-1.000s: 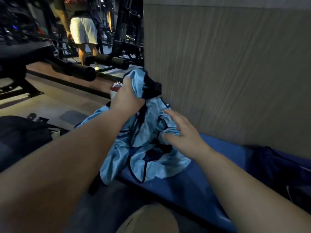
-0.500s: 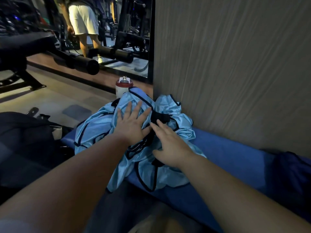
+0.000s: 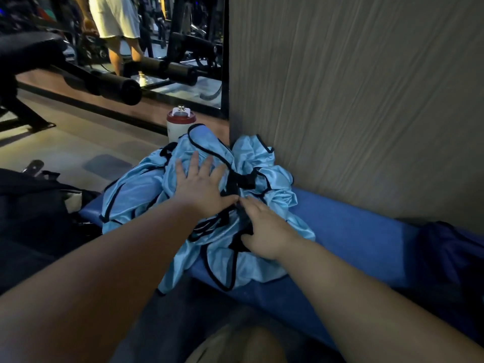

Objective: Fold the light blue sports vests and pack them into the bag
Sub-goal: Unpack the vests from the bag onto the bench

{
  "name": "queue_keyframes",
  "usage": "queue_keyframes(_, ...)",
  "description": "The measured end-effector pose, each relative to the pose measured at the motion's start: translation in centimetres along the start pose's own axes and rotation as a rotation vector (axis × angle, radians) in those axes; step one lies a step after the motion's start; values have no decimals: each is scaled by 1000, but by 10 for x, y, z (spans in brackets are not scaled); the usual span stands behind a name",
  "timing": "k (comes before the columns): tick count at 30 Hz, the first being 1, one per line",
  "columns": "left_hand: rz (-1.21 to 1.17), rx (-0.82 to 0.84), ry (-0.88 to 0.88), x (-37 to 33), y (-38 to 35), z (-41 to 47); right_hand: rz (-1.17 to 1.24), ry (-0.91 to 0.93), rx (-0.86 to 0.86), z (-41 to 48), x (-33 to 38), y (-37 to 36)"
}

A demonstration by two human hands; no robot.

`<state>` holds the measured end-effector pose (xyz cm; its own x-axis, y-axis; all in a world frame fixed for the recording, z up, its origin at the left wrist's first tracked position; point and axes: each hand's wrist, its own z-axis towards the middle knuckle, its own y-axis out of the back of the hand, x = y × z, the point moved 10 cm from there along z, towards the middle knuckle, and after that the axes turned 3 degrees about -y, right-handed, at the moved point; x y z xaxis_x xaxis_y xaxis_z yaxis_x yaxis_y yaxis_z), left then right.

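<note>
On the blue tabletop (image 3: 353,231) against the wall (image 3: 366,100), the vests (image 3: 136,189) lie heaped and unfolded. The left hand (image 3: 201,187) presses them with spread fingers; whether the right hand (image 3: 267,231) pinches cloth cannot be told. Next, one vest likely needs pulling free.

Dim indoor scene, brightest on the pale floor (image 3: 65,148) at upper left, with a soft sheen on the light blue vests (image 3: 136,189) at centre, near-black shadow at the left edge, slight softness throughout and wide-angle stretching along the bottom edge.
</note>
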<state>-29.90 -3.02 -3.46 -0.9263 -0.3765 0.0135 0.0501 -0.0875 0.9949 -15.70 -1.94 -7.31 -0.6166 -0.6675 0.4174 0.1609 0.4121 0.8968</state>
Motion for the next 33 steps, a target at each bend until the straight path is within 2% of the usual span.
queue_keyframes(3,-101,-170,-5,-28,32,-13,33,-17,-122,-18,-15,18)
queue_keyframes(7,-101,-232,-106,-89,58,-27,-5,-137,-190,-48,-53,40)
queue_keyframes(11,-97,-118,-286,-172,51,-40,-84,-316,-226,-90,-103,65)
queue_keyframes(15,-160,88,-395,-242,23,-58,-117,-483,-282,-140,-163,92)
queue_keyframes(18,-160,182,-459,-286,10,-74,-134,-598,-357,-184,-206,116)
queue_keyframes(26,-205,268,-697,-408,1,-134,-77,-816,-558,-320,-306,156)
queue_keyframes(31,-237,301,-833,-474,5,-165,-62,-1071,-698,-426,-369,177)
queue_keyframes(33,-227,320,-877,-495,4,-176,-61,-1166,-701,-463,-392,179)
